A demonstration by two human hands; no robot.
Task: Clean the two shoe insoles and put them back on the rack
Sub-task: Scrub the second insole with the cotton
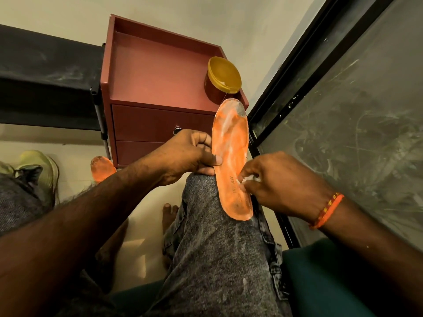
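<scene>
The left hand (190,154) pinches one orange insole (231,156) propped on the knee while the right hand (274,181) grips a white wad (249,179) against it. Smears remain, so cleaning looks midway; the second insole (101,168) waits on the floor, and neither is racked.

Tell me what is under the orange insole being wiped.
The insole lies on a knee in grey jeans. The left hand grips its edge; fingers beneath are hidden.
</scene>
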